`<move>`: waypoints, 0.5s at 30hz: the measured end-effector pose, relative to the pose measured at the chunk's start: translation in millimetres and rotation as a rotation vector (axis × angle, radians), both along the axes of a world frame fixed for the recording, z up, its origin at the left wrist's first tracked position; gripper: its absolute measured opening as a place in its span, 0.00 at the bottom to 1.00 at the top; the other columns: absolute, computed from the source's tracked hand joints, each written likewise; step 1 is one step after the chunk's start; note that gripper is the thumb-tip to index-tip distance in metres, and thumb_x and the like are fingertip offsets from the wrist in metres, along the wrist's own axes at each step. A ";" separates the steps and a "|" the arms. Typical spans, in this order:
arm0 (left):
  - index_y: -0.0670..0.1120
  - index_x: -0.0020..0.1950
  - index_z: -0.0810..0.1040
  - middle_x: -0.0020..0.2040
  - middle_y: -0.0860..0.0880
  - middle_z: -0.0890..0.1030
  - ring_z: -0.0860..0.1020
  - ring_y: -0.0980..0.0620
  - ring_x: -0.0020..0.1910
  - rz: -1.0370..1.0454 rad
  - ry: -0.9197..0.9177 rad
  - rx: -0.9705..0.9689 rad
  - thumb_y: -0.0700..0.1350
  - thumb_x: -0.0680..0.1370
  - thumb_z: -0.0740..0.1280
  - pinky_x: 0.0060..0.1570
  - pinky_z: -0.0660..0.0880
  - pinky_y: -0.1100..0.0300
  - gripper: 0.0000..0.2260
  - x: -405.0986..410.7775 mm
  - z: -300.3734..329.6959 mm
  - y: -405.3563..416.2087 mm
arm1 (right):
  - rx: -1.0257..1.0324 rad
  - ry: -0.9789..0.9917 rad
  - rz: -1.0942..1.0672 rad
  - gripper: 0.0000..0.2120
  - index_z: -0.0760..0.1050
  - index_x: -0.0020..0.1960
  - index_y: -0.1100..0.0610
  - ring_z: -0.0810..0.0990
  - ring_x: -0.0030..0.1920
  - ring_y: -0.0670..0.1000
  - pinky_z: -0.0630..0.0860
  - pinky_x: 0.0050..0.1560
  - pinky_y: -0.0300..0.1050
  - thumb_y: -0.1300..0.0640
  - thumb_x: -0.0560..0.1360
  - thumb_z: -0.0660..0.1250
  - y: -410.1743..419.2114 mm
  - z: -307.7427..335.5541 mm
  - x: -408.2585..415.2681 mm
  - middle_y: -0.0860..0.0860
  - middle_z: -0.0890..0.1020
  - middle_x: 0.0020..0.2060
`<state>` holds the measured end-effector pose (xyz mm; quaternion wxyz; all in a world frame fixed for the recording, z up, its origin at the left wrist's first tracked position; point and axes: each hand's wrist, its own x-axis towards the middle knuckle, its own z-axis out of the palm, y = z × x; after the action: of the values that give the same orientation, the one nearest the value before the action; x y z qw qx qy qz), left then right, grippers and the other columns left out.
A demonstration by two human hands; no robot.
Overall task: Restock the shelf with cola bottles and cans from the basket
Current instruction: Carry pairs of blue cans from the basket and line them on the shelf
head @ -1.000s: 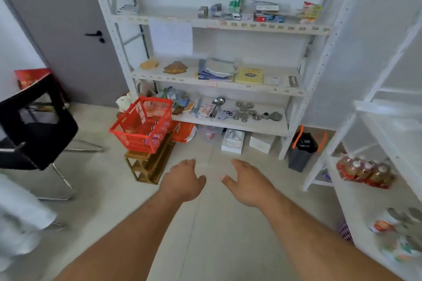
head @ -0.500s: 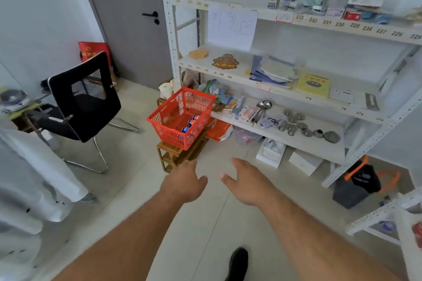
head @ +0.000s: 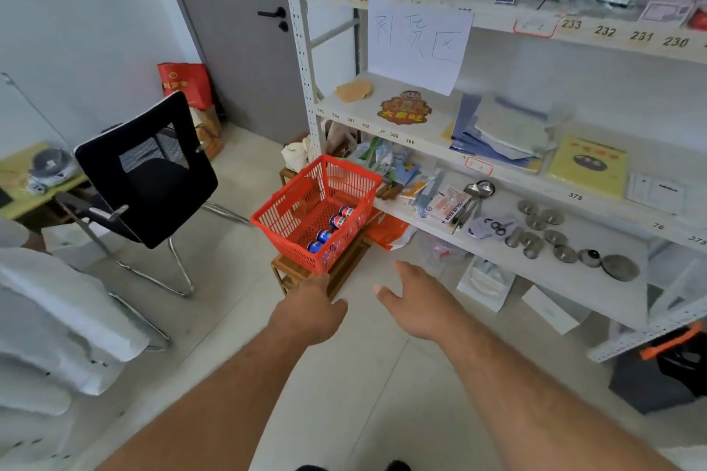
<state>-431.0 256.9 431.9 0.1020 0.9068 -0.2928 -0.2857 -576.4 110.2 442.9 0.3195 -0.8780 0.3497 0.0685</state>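
At the far left a white garment fills the lower edge, with a low yellowish table behind it carrying a round grey object. Next comes a black mesh-backed chair on a chrome frame, and behind it a red bag leans by the grey door.

Near the middle, the red basket sits tilted on a low wooden stand, just beside the shelf's corner post. Inside it lie several cola cans with blue-and-red labels, lined up along the right-hand side of the basket floor. Whether any bottles lie among them cannot be told.

The left hand reaches forward just below the basket's near corner, palm down, fingers loosely bent and holding nothing; whether the fingertips touch the stand cannot be told. The right hand hovers beside it over the pale floor — fingers spread and relaxed, thumb pointing toward the left hand, also holding nothing.

To the right stands the white shelf. A handwritten paper sign hangs from the upper board. The middle board carries a gold-and-red ornament, blue folders and a yellow booklet. The lowest board holds packets, spoons, scissors and round metal weights. White boxes sit on the floor beneath, and a dark bag with orange handles stands at the far right.
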 end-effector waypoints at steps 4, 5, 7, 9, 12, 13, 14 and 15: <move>0.53 0.73 0.71 0.59 0.52 0.79 0.81 0.52 0.53 0.008 0.020 0.004 0.60 0.80 0.65 0.53 0.83 0.52 0.24 30.0 -10.0 -26.6 | 0.022 0.020 -0.008 0.36 0.57 0.83 0.54 0.65 0.79 0.56 0.66 0.77 0.53 0.37 0.82 0.61 -27.9 -10.9 28.3 0.54 0.65 0.81; 0.52 0.73 0.71 0.58 0.52 0.79 0.81 0.52 0.52 0.005 0.024 -0.002 0.60 0.80 0.65 0.53 0.83 0.52 0.23 38.4 -13.8 -32.6 | 0.026 0.027 -0.008 0.36 0.57 0.83 0.53 0.65 0.79 0.56 0.66 0.77 0.53 0.37 0.82 0.61 -33.8 -13.3 36.4 0.54 0.65 0.81; 0.52 0.73 0.70 0.57 0.51 0.80 0.81 0.51 0.52 0.001 0.038 -0.021 0.60 0.80 0.64 0.53 0.83 0.52 0.24 57.1 -21.4 -43.8 | 0.024 0.046 -0.005 0.36 0.57 0.83 0.54 0.66 0.79 0.57 0.66 0.77 0.53 0.37 0.82 0.61 -45.0 -18.3 55.7 0.54 0.65 0.80; 0.54 0.75 0.69 0.60 0.50 0.80 0.81 0.49 0.54 0.011 0.064 -0.046 0.60 0.79 0.64 0.53 0.83 0.52 0.26 78.6 -29.1 -53.3 | 0.016 0.069 0.006 0.36 0.57 0.83 0.55 0.66 0.79 0.57 0.66 0.77 0.53 0.37 0.82 0.60 -55.9 -22.2 79.1 0.55 0.65 0.80; 0.54 0.67 0.75 0.57 0.50 0.82 0.82 0.49 0.51 0.045 0.106 -0.106 0.59 0.78 0.64 0.47 0.82 0.55 0.20 122.1 -42.1 -64.5 | 0.012 0.108 0.031 0.36 0.58 0.83 0.54 0.66 0.79 0.56 0.67 0.76 0.53 0.38 0.82 0.61 -73.1 -25.9 124.5 0.54 0.66 0.80; 0.55 0.62 0.76 0.54 0.51 0.83 0.83 0.50 0.49 0.064 0.123 -0.127 0.59 0.77 0.64 0.45 0.82 0.55 0.16 139.7 -48.6 -67.9 | 0.009 0.121 0.044 0.35 0.58 0.83 0.53 0.66 0.79 0.56 0.68 0.76 0.53 0.38 0.82 0.61 -78.3 -25.8 141.2 0.54 0.66 0.80; 0.54 0.57 0.77 0.51 0.52 0.84 0.83 0.51 0.47 0.084 0.139 -0.144 0.60 0.76 0.64 0.44 0.83 0.55 0.14 157.9 -54.4 -71.5 | 0.005 0.133 0.053 0.35 0.58 0.83 0.53 0.66 0.79 0.56 0.68 0.75 0.53 0.38 0.82 0.61 -83.2 -26.2 158.1 0.53 0.66 0.80; 0.54 0.53 0.77 0.48 0.53 0.84 0.83 0.52 0.44 0.105 0.150 -0.166 0.59 0.75 0.64 0.42 0.83 0.55 0.13 175.6 -59.3 -75.5 | -0.001 0.142 0.061 0.35 0.58 0.83 0.53 0.66 0.79 0.56 0.68 0.75 0.52 0.38 0.82 0.61 -88.1 -26.6 174.3 0.53 0.66 0.80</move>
<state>-255.4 181.5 372.6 0.2134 0.8853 -0.2592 -0.3218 -402.1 22.1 416.3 0.2913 -0.8814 0.3445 0.1403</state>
